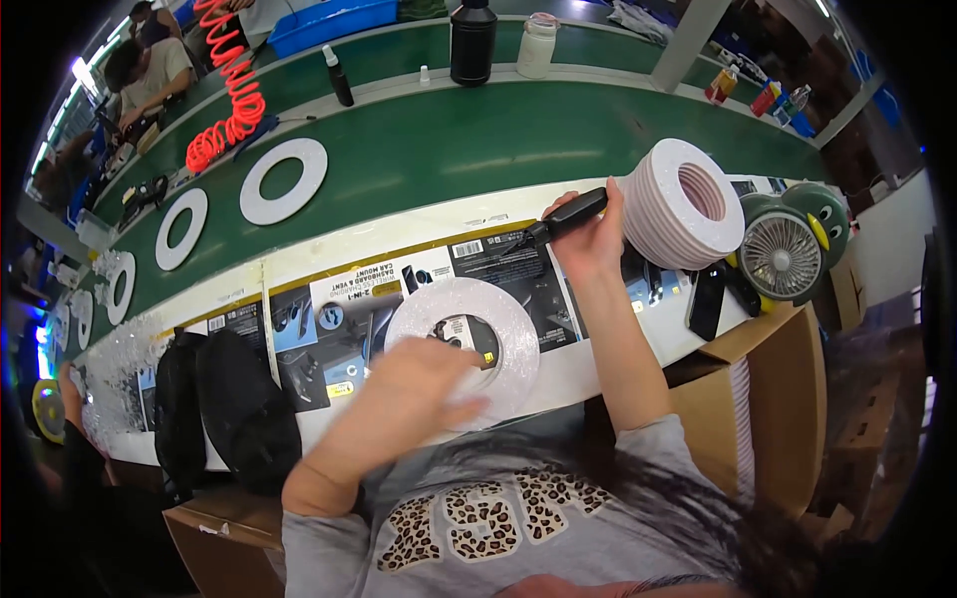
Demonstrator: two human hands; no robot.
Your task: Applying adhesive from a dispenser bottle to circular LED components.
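Observation:
A flat white ring (513,329) lies in front of me on a strip of printed packaging card, with part of the card showing through its hole. My left hand (414,389) is over the ring's near left part, so smeared by motion that its grip does not show. Farther right, my right hand (590,234) is closed around a black-handled tool (576,212) whose thin end points left toward the card; its exact kind is unclear. Right beside that hand stands a thick stack of white rings (688,204).
Several loose white rings, one here (284,181), lie on the green conveyor belt (429,140). A small fan (783,254) and a phone (706,301) sit at the right. Black bags (244,409) rest at the left. An open cardboard box (773,399) stands lower right. Other people work far left.

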